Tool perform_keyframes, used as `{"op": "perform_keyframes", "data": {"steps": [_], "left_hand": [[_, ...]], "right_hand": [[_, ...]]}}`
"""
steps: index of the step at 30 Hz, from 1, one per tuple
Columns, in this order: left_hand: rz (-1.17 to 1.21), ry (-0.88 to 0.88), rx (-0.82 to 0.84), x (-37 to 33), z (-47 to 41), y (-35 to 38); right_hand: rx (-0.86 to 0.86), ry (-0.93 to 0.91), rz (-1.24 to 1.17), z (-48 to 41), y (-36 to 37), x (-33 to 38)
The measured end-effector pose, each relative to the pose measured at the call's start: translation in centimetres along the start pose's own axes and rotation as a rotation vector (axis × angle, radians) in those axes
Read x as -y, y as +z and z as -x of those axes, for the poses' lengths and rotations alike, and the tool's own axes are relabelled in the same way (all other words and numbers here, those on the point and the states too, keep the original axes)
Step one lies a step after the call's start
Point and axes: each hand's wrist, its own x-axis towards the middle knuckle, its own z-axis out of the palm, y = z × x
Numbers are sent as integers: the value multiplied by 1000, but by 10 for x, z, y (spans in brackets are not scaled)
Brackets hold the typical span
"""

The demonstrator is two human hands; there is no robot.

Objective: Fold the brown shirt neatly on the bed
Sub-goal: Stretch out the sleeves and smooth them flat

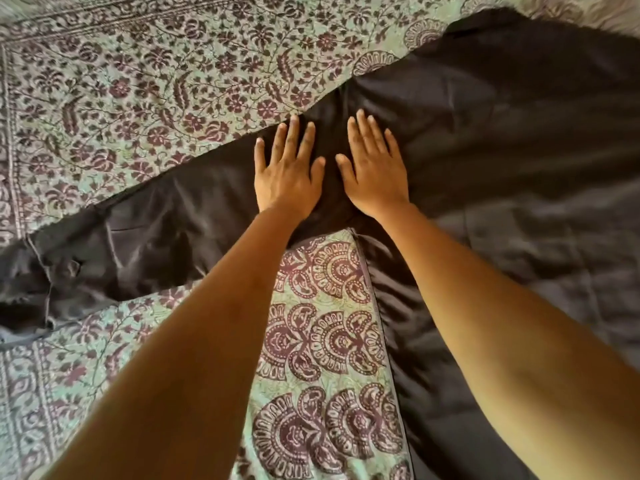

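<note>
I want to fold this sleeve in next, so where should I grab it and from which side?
Probably the cuff of the outstretched sleeve on the brown shirt, pinched from the left. It is the sleeve's free end, lying on the bedspread, far from the shoulder.

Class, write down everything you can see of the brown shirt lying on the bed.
The brown shirt is dark with a satiny sheen. It lies spread out, unfolded and lightly creased, on the patterned bedspread. One long sleeve stretches left, ending in a cuff. Its body runs out of frame on the right. The left hand and right hand rest flat on it, side by side.
</note>
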Motion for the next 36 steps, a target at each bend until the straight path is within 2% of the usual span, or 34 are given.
{"op": "perform_keyframes", "data": {"steps": [6,11,14,16,19,22,26,32,36], "left_hand": [[-23,-89,-34,65,19,-8],[-55,-338,-43,149,59,-22],[-47,-452,-25,157,63,-31],[-32,-396,-52,132,58,-32],[-15,-238,-55,78,63,-21],[-15,-217,-31,63,76,-7],[-43,-213,-45,111,92,-11],[-61,-488,-53,226,143,-37],[-76,-523,-49,236,146,-39]], "right_hand": [[11,-7,17,0,-1,2],[61,9,39,0,-3,4],[106,72,36,-1,-10,13],[73,85,12,5,-13,29],[-1,-105,-54,24,-6,68],[37,-186,-24,38,7,83],[31,-173,-12,37,10,81],[53,-173,15,36,8,83],[86,-82,24,38,2,100]]}}
